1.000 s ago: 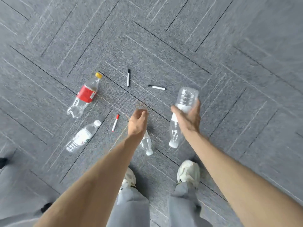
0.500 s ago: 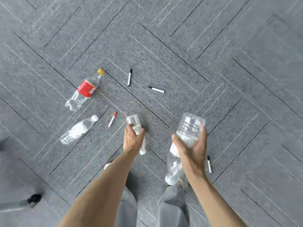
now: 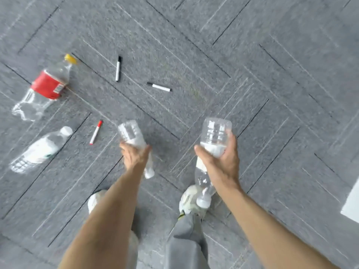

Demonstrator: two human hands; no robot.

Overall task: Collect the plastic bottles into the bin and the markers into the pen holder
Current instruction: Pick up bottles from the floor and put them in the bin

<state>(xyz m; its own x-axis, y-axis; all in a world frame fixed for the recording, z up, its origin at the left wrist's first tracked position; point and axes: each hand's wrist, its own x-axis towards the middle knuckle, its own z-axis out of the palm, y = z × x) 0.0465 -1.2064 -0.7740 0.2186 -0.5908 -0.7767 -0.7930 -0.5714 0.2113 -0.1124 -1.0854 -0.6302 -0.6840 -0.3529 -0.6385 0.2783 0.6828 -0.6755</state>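
Feet: two pale shoes [image 3: 189, 199] on the grey carpet [image 3: 272, 94]; grey trouser legs [image 3: 186, 247] above them
Right hand [image 3: 219, 164]: fingers and thumb wrapped round the middle of the large clear bottle [image 3: 214, 133], held off the floor; white cap end down, just over the right shoe; base pointing away
Large clear bottle, contents: nothing seen inside; white label band under the fingers; writing too blurred to read
Left hand [image 3: 135, 156]: clamped round the small clear bottle [image 3: 129, 132]; cap end down, base away
Small clear bottle, contents: looks empty; white label, unreadable
Red marker [image 3: 95, 132]: flat on the carpet, near the small bottle's base, to its left
White-label bottle [image 3: 40, 150]: on its side at left; white cap; looks empty; label text blurred
Red-label bottle [image 3: 45, 86]: on its side, farther off; yellow cap; clear and empty; red label, print unreadable
Black markers [image 3: 118, 68]: two, white barrels, lying apart on the carpet, farthest out
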